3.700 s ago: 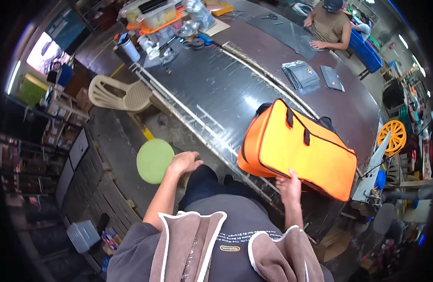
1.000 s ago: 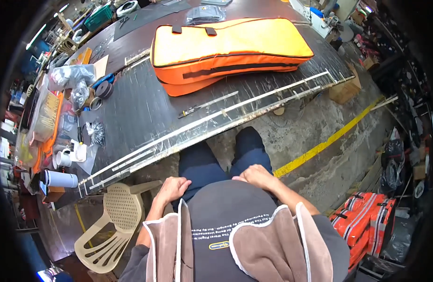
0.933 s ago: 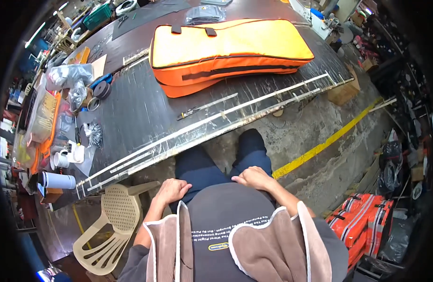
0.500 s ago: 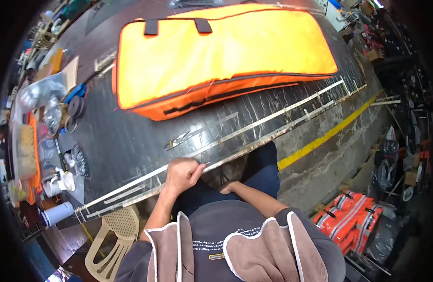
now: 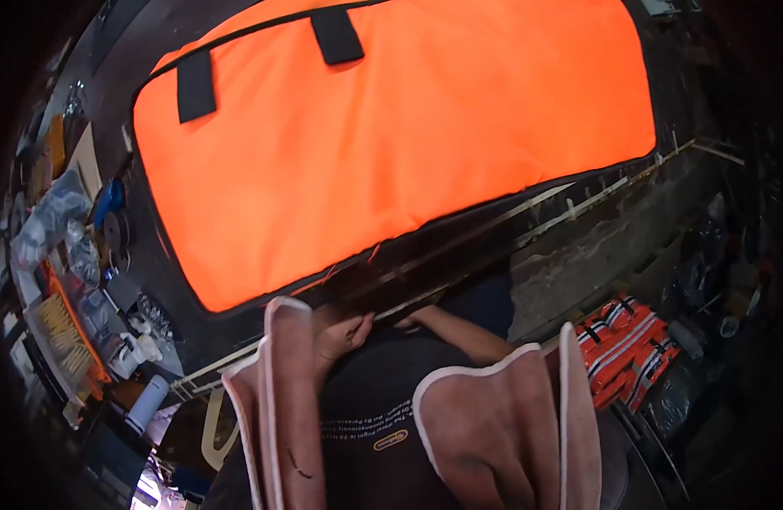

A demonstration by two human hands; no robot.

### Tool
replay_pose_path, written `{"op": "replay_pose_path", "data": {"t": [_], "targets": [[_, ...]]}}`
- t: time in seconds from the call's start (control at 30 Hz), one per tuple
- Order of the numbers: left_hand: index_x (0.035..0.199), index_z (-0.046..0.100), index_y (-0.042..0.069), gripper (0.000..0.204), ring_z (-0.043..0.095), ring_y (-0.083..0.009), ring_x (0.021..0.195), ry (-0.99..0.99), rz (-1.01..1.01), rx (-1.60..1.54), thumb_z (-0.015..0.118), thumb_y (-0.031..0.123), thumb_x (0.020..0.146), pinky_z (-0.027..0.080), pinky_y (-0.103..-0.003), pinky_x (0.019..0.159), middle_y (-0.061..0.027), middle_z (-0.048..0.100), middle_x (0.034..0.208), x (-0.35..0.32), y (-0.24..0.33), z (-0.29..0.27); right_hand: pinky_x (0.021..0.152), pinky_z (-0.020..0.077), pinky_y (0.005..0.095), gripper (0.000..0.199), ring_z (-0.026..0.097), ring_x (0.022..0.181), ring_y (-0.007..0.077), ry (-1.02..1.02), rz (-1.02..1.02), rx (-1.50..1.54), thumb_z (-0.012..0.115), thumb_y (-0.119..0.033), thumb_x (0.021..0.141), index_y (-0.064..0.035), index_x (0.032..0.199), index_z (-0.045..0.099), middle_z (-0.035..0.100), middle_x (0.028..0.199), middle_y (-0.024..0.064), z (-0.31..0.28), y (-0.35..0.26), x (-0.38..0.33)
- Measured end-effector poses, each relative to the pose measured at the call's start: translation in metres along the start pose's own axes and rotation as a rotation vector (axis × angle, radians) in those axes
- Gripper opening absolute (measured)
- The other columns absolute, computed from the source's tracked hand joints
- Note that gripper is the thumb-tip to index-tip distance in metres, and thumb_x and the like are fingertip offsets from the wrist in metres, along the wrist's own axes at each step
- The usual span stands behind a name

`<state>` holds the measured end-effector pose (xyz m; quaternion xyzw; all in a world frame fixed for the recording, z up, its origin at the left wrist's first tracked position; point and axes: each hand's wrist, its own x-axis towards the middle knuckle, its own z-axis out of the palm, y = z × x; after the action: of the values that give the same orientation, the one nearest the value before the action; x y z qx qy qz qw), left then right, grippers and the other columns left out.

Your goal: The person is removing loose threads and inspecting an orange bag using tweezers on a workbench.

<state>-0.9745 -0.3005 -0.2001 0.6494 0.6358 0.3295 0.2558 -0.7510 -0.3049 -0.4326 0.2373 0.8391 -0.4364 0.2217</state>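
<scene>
- Orange bag [image 5: 391, 144], large, flat and soft-sided, lies across the dark table [image 5: 166, 280] and fills most of the view; its near long edge runs just above both hands.
- Black piping borders the bag, and two black webbing straps [image 5: 336, 34] cross its far edge; the fabric looks smooth and slightly puffed.
- Left hand [image 5: 340, 331] sits at the table's near edge just below the bag's corner, fingers curled against the rim; a brown towel-like cloth [image 5: 285, 399] with pale trim partly covers it, so I cannot tell whether it grips anything.
- Right hand [image 5: 413, 319] is tucked under the table edge close to the left one; only the wrist and forearm show clearly, and its grip cannot be told.
- Pale metal rails [image 5: 570, 204] run along the table's near edge, between the bag and the hands.
- Clutter crowds the table's left end: clear plastic bags [image 5: 47, 225], a blue tool [image 5: 111, 200], a white cylinder [image 5: 147, 404].
- Orange and black striped bags [image 5: 629, 344] lie on the floor to the right.
</scene>
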Motion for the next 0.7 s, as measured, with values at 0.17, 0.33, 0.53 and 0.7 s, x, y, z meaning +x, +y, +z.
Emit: {"op": "replay_pose_path", "data": {"t": [0.17,0.33,0.53,0.7], "targets": [[0.058,0.047,0.009,0.048,0.052,-0.037,0.052,0.001,-0.01,-0.018,0.084,0.015,0.089,0.037,-0.048,0.052,-0.0148,0.049,0.059,-0.017,-0.017,0.011,0.117,0.0514,0.0411,0.053,0.072,0.132,0.0302,0.276,-0.116,-0.154,0.055,-0.041,0.109,-0.0113,0.15,0.071,0.07,0.152,0.0136,-0.043,0.024,0.01],[0.058,0.049,0.013,0.044,0.06,-0.0371,0.058,-0.036,-0.042,0.274,0.085,0.017,0.084,0.044,-0.051,0.056,-0.0111,0.057,0.061,-0.037,-0.011,-0.006,0.119,0.0503,0.0394,0.055,0.07,0.136,0.0289,0.584,-0.287,-0.315,0.055,-0.043,0.111,-0.0111,0.154,0.069,0.067,0.158,0.0129,-0.04,0.014,0.001],[0.107,0.075,0.008,0.021,0.067,-0.0358,0.104,0.604,-0.023,0.457,0.083,0.013,0.088,0.048,-0.048,0.092,-0.0156,0.073,0.112,-0.019,-0.013,0.003,0.119,0.0466,0.0429,0.065,0.065,0.138,0.0342,-0.061,-0.274,-0.139,0.047,-0.058,0.113,-0.0093,0.151,0.069,0.07,0.151,0.0156,-0.007,0.09,0.044],[0.123,0.076,0.005,0.032,0.062,-0.0388,0.121,0.48,-0.337,0.56,0.081,0.019,0.094,0.046,-0.054,0.105,-0.0167,0.07,0.124,-0.005,-0.019,-0.014,0.106,0.0541,0.0478,0.06,0.073,0.122,0.0399,-0.154,-0.065,0.125,0.058,-0.059,0.11,-0.0059,0.128,0.079,0.08,0.128,0.0204,-0.123,0.018,-0.019]]}}
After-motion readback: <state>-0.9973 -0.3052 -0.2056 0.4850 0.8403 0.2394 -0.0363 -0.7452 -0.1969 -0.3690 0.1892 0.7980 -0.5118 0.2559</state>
